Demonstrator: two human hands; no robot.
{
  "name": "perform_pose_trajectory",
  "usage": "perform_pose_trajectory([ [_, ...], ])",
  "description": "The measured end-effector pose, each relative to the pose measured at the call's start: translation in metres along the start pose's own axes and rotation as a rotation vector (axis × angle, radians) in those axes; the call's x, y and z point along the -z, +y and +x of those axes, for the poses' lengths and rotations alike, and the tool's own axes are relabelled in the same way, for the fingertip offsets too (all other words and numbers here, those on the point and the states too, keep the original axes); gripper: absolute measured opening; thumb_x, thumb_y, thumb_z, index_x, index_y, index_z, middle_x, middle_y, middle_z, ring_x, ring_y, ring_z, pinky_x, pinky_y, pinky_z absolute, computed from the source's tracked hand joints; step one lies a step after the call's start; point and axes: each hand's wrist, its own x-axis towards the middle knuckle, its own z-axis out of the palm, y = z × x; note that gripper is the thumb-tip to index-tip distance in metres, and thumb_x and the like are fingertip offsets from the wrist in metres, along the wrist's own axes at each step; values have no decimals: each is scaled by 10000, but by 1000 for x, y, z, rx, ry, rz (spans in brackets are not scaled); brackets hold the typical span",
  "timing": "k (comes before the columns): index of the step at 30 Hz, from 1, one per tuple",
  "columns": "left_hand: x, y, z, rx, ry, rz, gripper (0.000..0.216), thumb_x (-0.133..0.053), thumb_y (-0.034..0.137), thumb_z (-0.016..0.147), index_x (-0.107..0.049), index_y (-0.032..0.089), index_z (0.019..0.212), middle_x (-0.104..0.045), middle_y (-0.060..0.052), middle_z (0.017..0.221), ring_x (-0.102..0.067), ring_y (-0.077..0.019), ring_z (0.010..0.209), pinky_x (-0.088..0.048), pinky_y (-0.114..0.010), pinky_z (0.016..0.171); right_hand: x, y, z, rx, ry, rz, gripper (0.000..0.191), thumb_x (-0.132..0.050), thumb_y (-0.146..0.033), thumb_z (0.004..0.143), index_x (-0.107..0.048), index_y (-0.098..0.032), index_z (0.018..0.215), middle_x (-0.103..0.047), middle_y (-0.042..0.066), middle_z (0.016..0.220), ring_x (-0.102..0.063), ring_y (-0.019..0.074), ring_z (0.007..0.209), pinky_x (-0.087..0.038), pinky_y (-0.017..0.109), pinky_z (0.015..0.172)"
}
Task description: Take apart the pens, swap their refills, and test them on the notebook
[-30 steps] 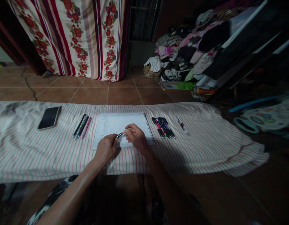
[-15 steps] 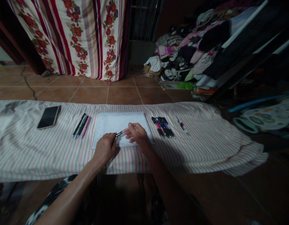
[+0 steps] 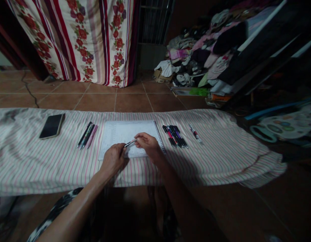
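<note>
Cloth (image 3: 233,151), notebook (image 3: 127,128), left hand (image 3: 112,158), right hand (image 3: 148,143), 1 pen (image 3: 130,143).
Cloth across mid-frame, notebook on it. Left hand clamped on pen's lower-left end, right hand pinching its upper-right end; pen over notebook, below-left of frame centre.

Dim room, right side nearly black. Brown tile floor (image 3: 131,101), pale grout, runs past the far edge of the striped-cloth surface (image 3: 228,154). Floral striped curtain (image 3: 82,43) hangs beyond that edge, left of a dark barred opening (image 3: 154,22). Clothes heap (image 3: 193,55) beyond the edge's right end, dark cable (image 3: 31,91) on tiles beyond its left part
</note>
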Motion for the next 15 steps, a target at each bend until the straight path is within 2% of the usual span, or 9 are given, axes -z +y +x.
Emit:
perform_pose_trajectory([
  [2,0,-1,0,0,11,4,263,-372,208,870,-588,158,1011,-666,-73,926,-597,-202,909,-442,-313,800,0,-1,-2,-5,-12,-2,127,-554,-264,696,-582,-168,774,-636,7,684,-599,104,621,-496,237,633],
  [4,0,-2,0,-12,26,29,258,-373,205,868,-590,164,1003,-664,-71,914,-596,-201,905,-440,-310,802,0,-1,-3,3,-7,-12,180,-556,-263,706,-567,-174,862,-650,15,738,-613,112,666,-498,234,632],
  [7,-1,-1,-1,-34,36,84,254,-370,187,862,-595,156,976,-654,-82,884,-591,-206,895,-441,-306,787,-1,1,-2,-2,47,-68,373,-563,-293,721,-490,-197,1075,-653,12,769,-614,122,681,-483,208,541],
  [8,-1,-1,-1,-42,42,98,256,-366,183,861,-595,151,972,-650,-87,879,-588,-209,892,-442,-308,781,-1,2,-1,-23,72,-102,397,-567,-322,724,-480,-202,1092,-650,11,760,-608,123,657,-464,195,492],
  [11,-3,-1,-1,-63,68,118,264,-357,183,862,-583,148,993,-643,-89,874,-579,-210,886,-444,-312,772,0,5,1,-86,94,-189,298,-564,-423,721,-566,-179,892,-629,17,686,-559,109,547,-384,174,386],
  [13,-4,-1,-2,-65,78,117,265,-359,181,860,-576,155,1011,-643,-81,874,-578,-205,886,-444,-308,773,0,6,3,-75,75,-183,264,-563,-427,709,-579,-167,750,-617,18,638,-529,99,510,-379,184,391],
  [15,-5,-1,-1,-55,66,101,267,-359,181,860,-577,160,1012,-648,-75,878,-583,-200,891,-444,-302,776,1,6,3,-42,75,-138,229,-561,-391,693,-582,-167,735,-614,12,615,-520,100,505,-402,202,427],
])
